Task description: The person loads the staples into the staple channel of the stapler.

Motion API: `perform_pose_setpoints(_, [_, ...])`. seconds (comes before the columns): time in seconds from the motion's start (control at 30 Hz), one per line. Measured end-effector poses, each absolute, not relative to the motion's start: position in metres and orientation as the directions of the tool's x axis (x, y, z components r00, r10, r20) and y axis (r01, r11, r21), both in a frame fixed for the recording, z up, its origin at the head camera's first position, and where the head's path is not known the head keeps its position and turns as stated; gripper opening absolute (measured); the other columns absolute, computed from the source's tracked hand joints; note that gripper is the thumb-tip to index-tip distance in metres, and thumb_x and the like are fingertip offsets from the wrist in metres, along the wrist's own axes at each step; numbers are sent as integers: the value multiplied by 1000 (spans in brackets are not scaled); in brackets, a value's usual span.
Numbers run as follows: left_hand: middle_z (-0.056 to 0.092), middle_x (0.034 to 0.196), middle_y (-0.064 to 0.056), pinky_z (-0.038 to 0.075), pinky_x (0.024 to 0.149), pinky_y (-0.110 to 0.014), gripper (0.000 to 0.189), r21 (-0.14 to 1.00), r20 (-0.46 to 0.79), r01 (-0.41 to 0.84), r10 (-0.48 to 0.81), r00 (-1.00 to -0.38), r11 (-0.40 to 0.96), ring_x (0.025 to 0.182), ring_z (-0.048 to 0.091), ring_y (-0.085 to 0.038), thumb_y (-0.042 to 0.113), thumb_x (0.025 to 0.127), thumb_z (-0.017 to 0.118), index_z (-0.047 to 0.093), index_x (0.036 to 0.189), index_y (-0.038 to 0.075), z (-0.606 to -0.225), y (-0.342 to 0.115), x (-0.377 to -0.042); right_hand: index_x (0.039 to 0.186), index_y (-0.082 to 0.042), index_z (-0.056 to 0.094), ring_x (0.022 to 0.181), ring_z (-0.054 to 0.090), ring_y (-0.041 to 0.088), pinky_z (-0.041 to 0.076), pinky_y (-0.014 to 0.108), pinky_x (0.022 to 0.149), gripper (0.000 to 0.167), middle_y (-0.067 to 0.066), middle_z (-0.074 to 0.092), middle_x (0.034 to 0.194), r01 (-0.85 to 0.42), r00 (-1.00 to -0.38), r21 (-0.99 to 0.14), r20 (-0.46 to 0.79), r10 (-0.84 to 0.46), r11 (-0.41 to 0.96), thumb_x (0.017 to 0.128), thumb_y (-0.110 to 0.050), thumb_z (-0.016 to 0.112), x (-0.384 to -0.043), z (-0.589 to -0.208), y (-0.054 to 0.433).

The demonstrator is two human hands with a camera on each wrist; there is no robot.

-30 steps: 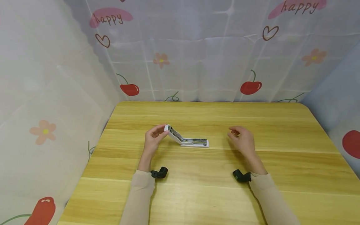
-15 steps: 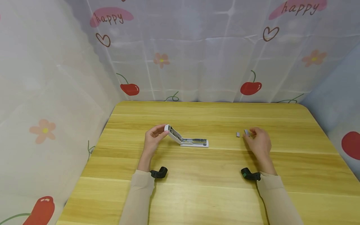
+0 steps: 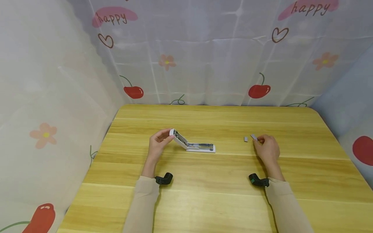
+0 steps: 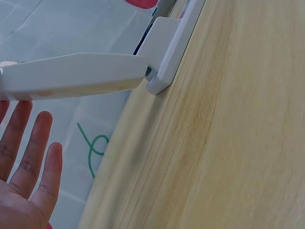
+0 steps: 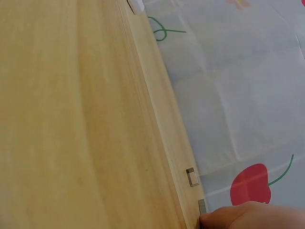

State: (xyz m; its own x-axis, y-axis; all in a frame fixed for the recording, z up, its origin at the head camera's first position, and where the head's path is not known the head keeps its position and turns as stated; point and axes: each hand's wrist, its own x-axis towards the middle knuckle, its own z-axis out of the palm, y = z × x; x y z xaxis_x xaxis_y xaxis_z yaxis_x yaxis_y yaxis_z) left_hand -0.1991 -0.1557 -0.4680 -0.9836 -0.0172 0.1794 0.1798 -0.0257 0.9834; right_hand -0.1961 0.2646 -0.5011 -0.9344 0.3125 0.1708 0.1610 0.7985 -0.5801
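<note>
A: Why do we hold the stapler (image 3: 205, 150) by its end?

B: Our left hand (image 3: 157, 142) has thumb and fingers clamped on the tip of the raised upper arm (image 4: 76, 74) — presumably so that it tilts well back and the metal channel (image 3: 201, 146) lies exposed. The base rests flat on the desk (image 3: 198, 200), which likely gives us a steady support. (In the left wrist view, some of our fingers reach up straight from below, so the grip looks light.)

A: And our right hand (image 3: 267, 148)?

B: Its thumb and fingers are pressed together on one end of a small grey strip (image 3: 254, 137), staples by the look of it. The other end juts out past our fingertips, perhaps so that we can aim it. Whether it touches the wood, we cannot tell. A loose strip (image 3: 246, 139) lies just beside it on the desk, untouched.

A: Do we have room to move?

B: Plenty, we judge. The stapler's base points from the hinge toward the strips, with a stretch of bare wood in between and more on our near side. The back edge (image 3: 221, 105) runs well apart from both hands, and the curtain (image 3: 204, 64) hangs right behind it — so a sideways path looks safer than a push away from us.
</note>
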Motion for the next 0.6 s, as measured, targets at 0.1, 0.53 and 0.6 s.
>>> perform_pose_setpoints(0.1, [68, 111, -14, 53, 79, -20, 32, 983, 182, 182, -16, -983, -32, 92, 64, -8, 1, 88, 70, 65, 118, -6, -469, -156, -199, 101, 4, 68, 77, 55, 33, 39, 36, 60, 23, 20, 61, 93, 155, -925, -584, 197, 325, 796, 92, -18, 65, -197, -504, 265])
perform_pose_setpoints(0.53, [69, 106, -2, 52, 80, -20, 32, 983, 182, 183, -12, -983, -33, 92, 64, -8, 2, 87, 71, 65, 118, -7, -469, -156, -200, 98, 5, 67, 81, 60, 35, 42, 37, 68, 19, 23, 66, 92, 112, -895, -647, 263, 359, 754, 93, -12, 61, -198, -506, 263])
perform_pose_setpoints(0.6, [69, 104, 2, 52, 80, -20, 32, 982, 184, 185, -10, -983, -35, 92, 64, -8, 2, 87, 71, 65, 118, -7, -469, -156, -199, 97, 5, 68, 80, 61, 34, 42, 33, 67, 18, 22, 68, 91, 97, -888, -663, 278, 365, 742, 93, -11, 62, -198, -507, 263])
